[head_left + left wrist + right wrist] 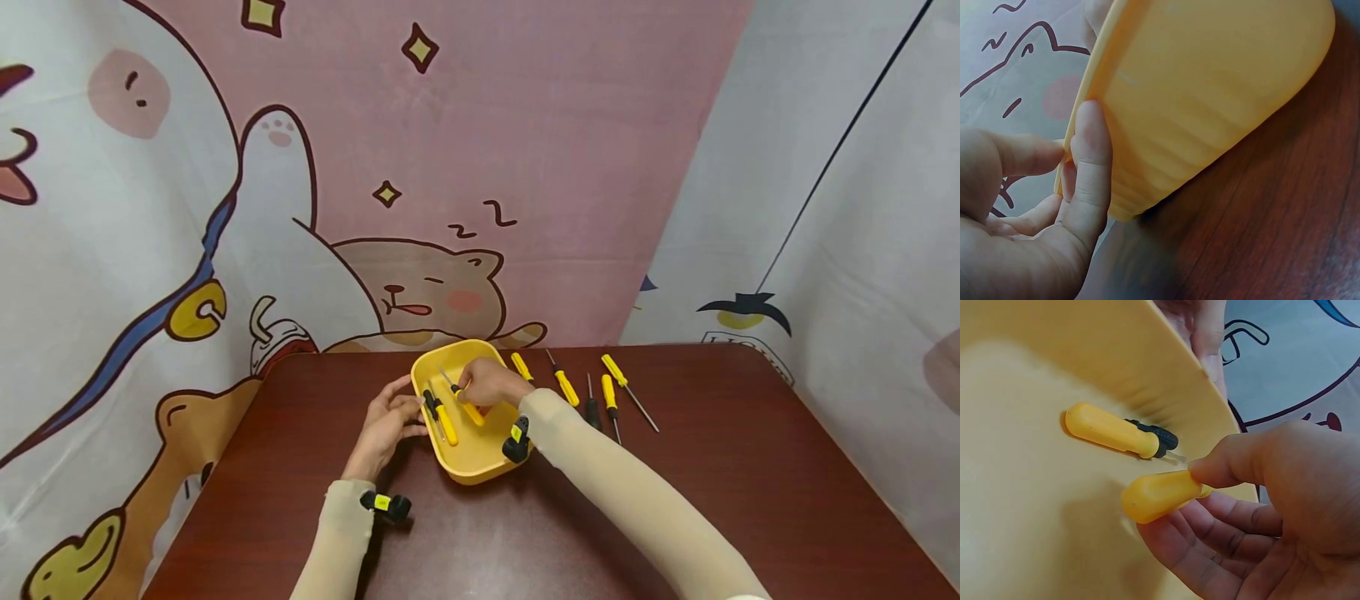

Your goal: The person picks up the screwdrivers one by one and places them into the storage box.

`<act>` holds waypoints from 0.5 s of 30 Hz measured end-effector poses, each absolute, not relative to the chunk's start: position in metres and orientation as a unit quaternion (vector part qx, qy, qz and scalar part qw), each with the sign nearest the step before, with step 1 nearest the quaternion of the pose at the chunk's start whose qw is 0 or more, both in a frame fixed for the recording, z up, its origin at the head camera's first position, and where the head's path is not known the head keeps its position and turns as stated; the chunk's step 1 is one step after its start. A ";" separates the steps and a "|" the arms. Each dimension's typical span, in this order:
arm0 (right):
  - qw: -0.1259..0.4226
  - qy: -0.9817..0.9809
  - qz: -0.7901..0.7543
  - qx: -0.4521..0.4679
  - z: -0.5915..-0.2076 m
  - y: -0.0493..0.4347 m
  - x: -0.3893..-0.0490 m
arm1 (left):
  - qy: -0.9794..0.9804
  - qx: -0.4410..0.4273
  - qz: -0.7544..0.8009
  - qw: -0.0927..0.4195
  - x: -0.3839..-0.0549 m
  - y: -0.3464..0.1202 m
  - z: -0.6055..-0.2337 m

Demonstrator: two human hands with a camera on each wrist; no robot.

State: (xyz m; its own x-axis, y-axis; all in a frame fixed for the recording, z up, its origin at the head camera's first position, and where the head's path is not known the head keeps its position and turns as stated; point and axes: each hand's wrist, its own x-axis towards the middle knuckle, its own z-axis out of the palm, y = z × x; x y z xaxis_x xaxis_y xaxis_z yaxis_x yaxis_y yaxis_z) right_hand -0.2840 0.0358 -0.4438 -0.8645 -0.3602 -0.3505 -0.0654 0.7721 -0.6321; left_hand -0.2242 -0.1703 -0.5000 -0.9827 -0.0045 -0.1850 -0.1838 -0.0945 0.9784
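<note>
A yellow plastic basin [480,477] stands on the table, and my left hand [381,429] holds its left rim. The left wrist view shows the thumb and fingers pinching the rim [1082,94]. My right hand [489,383] is inside the basin, pinching a yellow-handled screwdriver [472,414] near the front of its handle. In the right wrist view that handle [1160,496] sticks out beyond the fingers, just above the basin floor. Beside it lie another yellow-handled screwdriver [1107,428] and a black-handled screwdriver [1165,435], close together along the left wall.
Right of the basin, several screwdrivers lie on the dark red table [750,467]: yellow-handled ones, such as the far one [613,368], and a black-handled one [592,412]. My right forearm passes close to them. A cartoon-printed cloth [570,167] hangs behind the table.
</note>
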 end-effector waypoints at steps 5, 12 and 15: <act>0.241 0.916 -0.301 -0.111 -0.449 0.031 -0.287 | 0.672 -0.071 0.734 0.060 -0.224 -0.171 -0.500; 0.251 0.923 -0.269 -0.113 -0.454 0.026 -0.290 | 0.675 -0.070 0.732 0.061 -0.223 -0.171 -0.499; 0.252 0.924 -0.264 -0.112 -0.456 0.023 -0.291 | 0.674 -0.070 0.733 0.059 -0.224 -0.171 -0.500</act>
State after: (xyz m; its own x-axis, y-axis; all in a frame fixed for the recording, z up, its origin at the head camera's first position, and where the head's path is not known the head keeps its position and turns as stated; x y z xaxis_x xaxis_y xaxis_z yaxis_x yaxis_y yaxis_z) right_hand -0.2909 0.0232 -0.4558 -0.8479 -0.3408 -0.4061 -0.0744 0.8349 -0.5454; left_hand -0.2241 -0.1706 -0.4998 -0.9832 -0.0087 -0.1821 -0.1808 -0.0837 0.9800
